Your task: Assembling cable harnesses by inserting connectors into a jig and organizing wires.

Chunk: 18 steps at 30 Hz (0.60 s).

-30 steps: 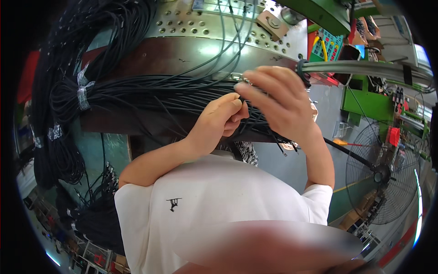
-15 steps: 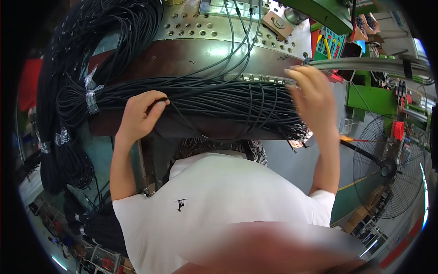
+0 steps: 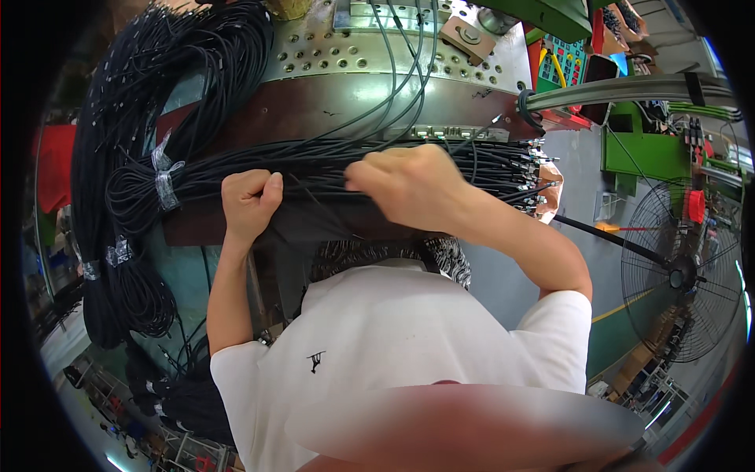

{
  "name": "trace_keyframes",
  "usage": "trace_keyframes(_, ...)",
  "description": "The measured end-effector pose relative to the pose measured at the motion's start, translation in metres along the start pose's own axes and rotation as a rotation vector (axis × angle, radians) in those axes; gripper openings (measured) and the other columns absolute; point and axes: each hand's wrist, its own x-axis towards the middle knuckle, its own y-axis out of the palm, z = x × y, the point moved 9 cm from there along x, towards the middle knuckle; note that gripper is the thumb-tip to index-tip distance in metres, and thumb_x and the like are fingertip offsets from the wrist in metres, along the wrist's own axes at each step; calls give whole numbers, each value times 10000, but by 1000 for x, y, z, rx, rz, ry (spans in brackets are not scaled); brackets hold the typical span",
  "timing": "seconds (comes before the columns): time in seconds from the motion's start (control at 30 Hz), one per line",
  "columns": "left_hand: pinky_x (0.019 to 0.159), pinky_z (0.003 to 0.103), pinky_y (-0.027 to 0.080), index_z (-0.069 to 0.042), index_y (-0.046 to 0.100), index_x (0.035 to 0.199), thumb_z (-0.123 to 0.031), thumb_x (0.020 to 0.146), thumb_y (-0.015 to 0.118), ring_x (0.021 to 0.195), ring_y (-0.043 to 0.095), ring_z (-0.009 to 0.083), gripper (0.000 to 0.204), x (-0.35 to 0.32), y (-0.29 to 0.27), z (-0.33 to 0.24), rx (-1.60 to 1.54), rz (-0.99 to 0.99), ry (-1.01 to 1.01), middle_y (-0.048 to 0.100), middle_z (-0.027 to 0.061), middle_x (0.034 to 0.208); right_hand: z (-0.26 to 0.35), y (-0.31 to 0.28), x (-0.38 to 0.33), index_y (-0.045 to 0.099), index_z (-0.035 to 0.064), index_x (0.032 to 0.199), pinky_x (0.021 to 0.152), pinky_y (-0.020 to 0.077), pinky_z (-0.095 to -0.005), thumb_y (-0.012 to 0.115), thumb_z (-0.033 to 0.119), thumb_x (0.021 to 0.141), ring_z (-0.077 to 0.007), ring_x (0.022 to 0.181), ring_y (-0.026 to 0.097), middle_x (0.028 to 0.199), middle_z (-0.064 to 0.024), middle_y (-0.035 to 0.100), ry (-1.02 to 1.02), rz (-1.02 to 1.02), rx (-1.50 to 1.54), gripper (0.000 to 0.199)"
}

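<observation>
A thick bundle of thin black cables [image 3: 314, 169] lies across a brown bench edge [image 3: 346, 106], their metal-tipped ends [image 3: 527, 169] fanned out at the right. My left hand [image 3: 250, 203] is a closed fist gripping the cables near the bundle's left part. My right hand [image 3: 409, 185] is closed over the cables at the middle, pinching strands. To the left the cables are taped [image 3: 167, 181] into a bunch.
Large coils of black cable [image 3: 126, 157] hang at the left. A perforated metal plate [image 3: 354, 47] sits behind the bench. A green machine [image 3: 637, 145] and a floor fan [image 3: 684, 275] stand at the right on the grey floor.
My right hand slid leftward along the cables from the tipped ends to the middle. My left hand shifted right and closed into a fist on the bundle.
</observation>
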Motion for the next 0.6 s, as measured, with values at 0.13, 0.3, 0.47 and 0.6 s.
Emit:
trace_keyframes(0.13, 428, 315, 219, -5, 342, 543, -45, 778, 578, 414, 268, 147, 335, -3, -4, 4, 34, 2, -9, 277, 64, 488, -29, -46, -34, 593, 70, 843, 525, 478, -329, 657, 49, 734, -229, 630, 610, 703, -56, 594, 120, -7, -51, 128)
trace_keyframes(0.3, 433, 319, 219, -3, 345, 549, -36, 772, 572, 413, 278, 152, 320, 0, 0, 7, 76, 24, -52, 281, 71, 492, -73, -102, -89, 601, 83, 838, 573, 478, -334, 629, -27, 666, -225, 684, 610, 731, -41, 603, 322, 32, -277, 206)
trace_keyframes(0.47, 439, 327, 215, 0, 339, 554, -36, 772, 567, 417, 276, 163, 317, 0, 1, 9, 95, 72, -101, 279, 78, 503, -92, -138, -128, 611, 77, 831, 647, 453, -341, 667, 15, 694, -212, 721, 578, 722, -31, 572, 293, -137, -393, 160)
trace_keyframes(0.6, 443, 346, 198, -9, 295, 552, -39, 719, 552, 412, 265, 190, 308, 4, 8, -3, 152, 199, 37, 243, 85, 511, -108, -141, -149, 634, 81, 906, 661, 447, -320, 693, 120, 753, -211, 699, 559, 731, -35, 569, 371, -199, -353, 168)
